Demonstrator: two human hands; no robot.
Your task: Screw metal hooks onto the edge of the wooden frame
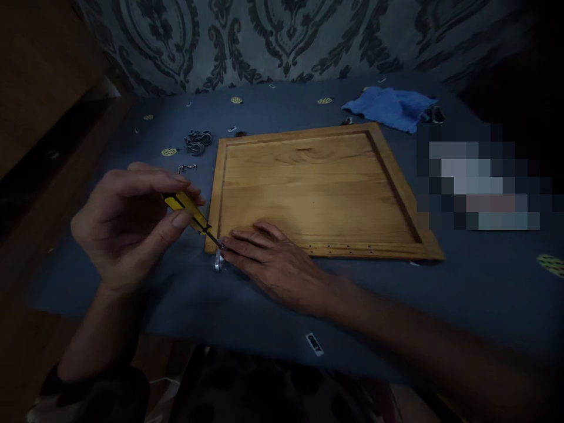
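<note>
Ylw/blk scrwdrvr, blu cloth.

The board is on the cloth, with small parts to its left and a rag behind it on the right. The screwdriver points at the board's front left corner, beside the right hand.

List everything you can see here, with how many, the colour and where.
board: one, light brown, centre
screwdriver: one, yellow and black, in the left hand
fitting: one, silvery, board's near left corner
metal pieces: several, dark grey, left of the board
cloth: one, blue, beyond the board's far right corner
tablecloth: one, blue-grey, under the board
prints: several, yellow or white, on the tablecloth
backdrop: one, patterned grey, behind
pixelated patch: one, mixed greys, right; contents unclear
left hand: one, left
right hand: one, on the board's near edge
</note>
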